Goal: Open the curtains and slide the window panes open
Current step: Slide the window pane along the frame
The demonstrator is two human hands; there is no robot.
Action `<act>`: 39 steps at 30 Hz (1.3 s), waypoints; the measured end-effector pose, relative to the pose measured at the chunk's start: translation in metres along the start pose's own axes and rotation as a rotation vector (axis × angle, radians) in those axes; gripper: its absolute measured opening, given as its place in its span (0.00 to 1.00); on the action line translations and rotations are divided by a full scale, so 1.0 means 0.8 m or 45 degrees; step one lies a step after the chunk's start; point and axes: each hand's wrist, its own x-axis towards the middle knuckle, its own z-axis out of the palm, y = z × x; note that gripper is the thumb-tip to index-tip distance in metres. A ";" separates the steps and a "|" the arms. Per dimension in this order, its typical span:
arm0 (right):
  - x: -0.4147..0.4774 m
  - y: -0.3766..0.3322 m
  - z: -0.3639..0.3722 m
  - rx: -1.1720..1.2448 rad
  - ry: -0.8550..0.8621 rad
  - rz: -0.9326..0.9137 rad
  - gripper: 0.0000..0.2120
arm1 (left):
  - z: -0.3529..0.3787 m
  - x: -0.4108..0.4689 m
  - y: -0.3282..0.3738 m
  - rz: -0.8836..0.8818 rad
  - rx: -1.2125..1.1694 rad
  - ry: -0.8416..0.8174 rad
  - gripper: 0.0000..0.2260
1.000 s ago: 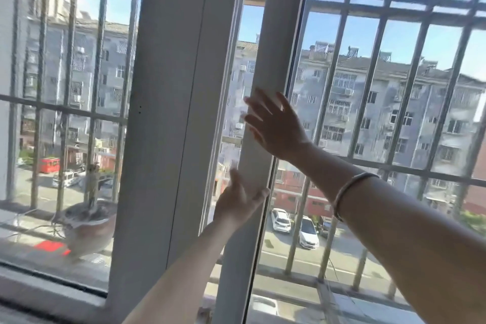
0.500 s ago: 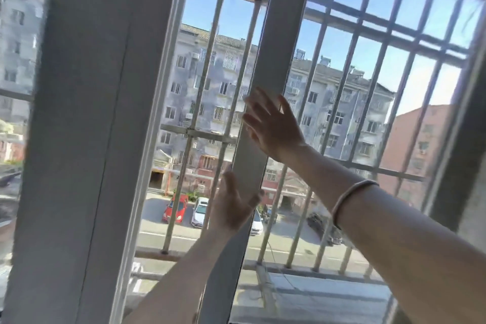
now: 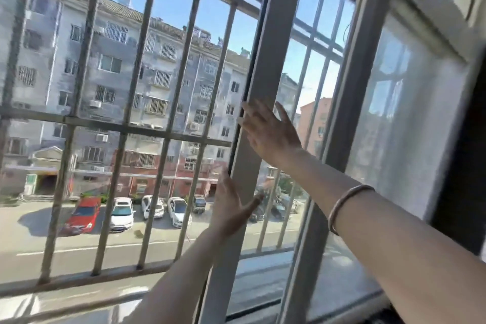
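Observation:
The sliding window pane's grey upright frame (image 3: 265, 60) runs tilted through the middle of the view. My right hand (image 3: 271, 131) lies flat on this frame with its fingers spread, a thin bracelet on its wrist. Lower down, my left hand (image 3: 231, 208) presses its palm against the same frame's left edge, fingers apart. Neither hand grips anything. Left of the frame the window stands open to the air. To the right, a narrow strip of glass (image 3: 307, 102) separates the frame from another grey upright (image 3: 349, 92). A white sheer curtain (image 3: 405, 126) hangs at the far right.
Grey metal security bars (image 3: 126, 126) cross the whole opening outside. Beyond them are apartment blocks and parked cars on a street. The grey window sill (image 3: 79, 305) runs along the bottom left. A dark strip (image 3: 462, 166) borders the curtain at the right edge.
The pane's frame has slid right with both hands on it. The open gap on the left has widened, and the thick left frame has left the view.

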 end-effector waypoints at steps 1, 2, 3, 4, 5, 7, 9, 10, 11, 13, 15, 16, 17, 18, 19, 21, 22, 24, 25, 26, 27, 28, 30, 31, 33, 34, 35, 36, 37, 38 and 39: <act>-0.003 0.008 0.006 -0.029 -0.019 0.012 0.23 | 0.010 0.004 0.002 0.003 -0.002 -0.007 0.50; -0.008 0.017 0.013 -0.058 -0.047 0.025 0.24 | 0.024 0.008 0.005 0.003 -0.005 -0.021 0.52; -0.012 0.025 0.018 -0.080 -0.071 0.038 0.24 | 0.035 0.012 0.008 -0.004 -0.003 -0.030 0.53; -0.015 0.033 0.024 -0.104 -0.093 0.048 0.25 | 0.044 0.015 0.011 -0.008 -0.012 -0.027 0.53; -0.017 0.040 0.029 -0.133 -0.113 0.058 0.26 | 0.054 0.019 0.013 -0.007 -0.029 -0.027 0.52; -0.021 0.053 0.039 -0.170 -0.162 0.089 0.27 | 0.075 0.029 0.016 -0.010 -0.051 -0.040 0.53; -0.025 0.064 0.049 -0.162 -0.205 0.132 0.27 | 0.094 0.037 0.018 -0.031 -0.060 -0.059 0.51; -0.026 0.070 0.054 -0.172 -0.226 0.146 0.27 | 0.105 0.041 0.018 -0.039 -0.072 -0.072 0.48; -0.027 0.076 0.060 -0.182 -0.242 0.155 0.27 | 0.114 0.044 0.018 -0.044 -0.087 -0.087 0.47; -0.030 0.085 0.070 -0.197 -0.259 0.172 0.27 | 0.131 0.050 0.019 -0.040 -0.117 -0.118 0.46; -0.032 0.095 0.080 -0.228 -0.268 0.192 0.27 | 0.145 0.054 0.019 -0.029 -0.145 -0.144 0.47; -0.033 0.099 0.084 -0.238 -0.269 0.194 0.27 | 0.150 0.057 0.019 -0.025 -0.158 -0.149 0.50; -0.034 0.102 0.087 -0.250 -0.273 0.193 0.27 | 0.154 0.059 0.019 -0.026 -0.171 -0.155 0.54; -0.034 0.105 0.090 -0.263 -0.272 0.193 0.27 | 0.158 0.061 0.019 -0.025 -0.178 -0.166 0.57; -0.034 0.107 0.093 -0.275 -0.266 0.194 0.27 | 0.161 0.063 0.019 -0.019 -0.185 -0.176 0.59; -0.035 0.109 0.096 -0.300 -0.249 0.201 0.27 | 0.166 0.065 0.020 -0.007 -0.198 -0.214 0.60; -0.035 0.109 0.097 -0.312 -0.251 0.206 0.27 | 0.167 0.066 0.021 -0.003 -0.199 -0.236 0.61; -0.035 0.110 0.098 -0.327 -0.252 0.208 0.27 | 0.168 0.069 0.023 0.000 -0.194 -0.264 0.61; -0.035 0.111 0.098 -0.328 -0.250 0.202 0.27 | 0.169 0.070 0.023 -0.005 -0.197 -0.280 0.60; -0.036 0.111 0.097 -0.323 -0.244 0.195 0.27 | 0.170 0.071 0.023 -0.012 -0.199 -0.299 0.57; -0.037 0.112 0.098 -0.313 -0.232 0.191 0.27 | 0.170 0.070 0.022 -0.013 -0.188 -0.311 0.53; -0.037 0.112 0.098 -0.306 -0.213 0.190 0.27 | 0.168 0.070 0.021 -0.008 -0.175 -0.320 0.50; -0.038 0.112 0.099 -0.306 -0.205 0.188 0.28 | 0.165 0.068 0.019 0.001 -0.224 -0.339 0.49; -0.039 0.112 0.100 -0.286 -0.198 0.191 0.28 | 0.162 0.066 0.019 0.008 -0.252 -0.343 0.50; -0.039 0.110 0.102 -0.205 -0.169 0.208 0.28 | 0.152 0.065 0.016 0.041 -0.273 -0.368 0.47; -0.040 0.108 0.101 -0.140 -0.150 0.222 0.28 | 0.147 0.063 0.015 0.054 -0.251 -0.383 0.44; -0.041 0.105 0.102 -0.048 -0.114 0.242 0.28 | 0.139 0.061 0.012 0.047 -0.211 -0.388 0.42; -0.042 0.101 0.103 0.044 -0.072 0.264 0.27 | 0.131 0.060 0.011 0.027 -0.172 -0.383 0.42; -0.043 0.097 0.103 0.128 -0.029 0.283 0.27 | 0.121 0.060 0.010 0.008 -0.128 -0.367 0.43; -0.044 0.092 0.105 0.195 0.012 0.302 0.27 | 0.109 0.059 0.011 0.002 -0.080 -0.336 0.44; -0.044 0.086 0.106 0.260 0.057 0.320 0.27 | 0.095 0.059 0.011 0.003 -0.032 -0.295 0.44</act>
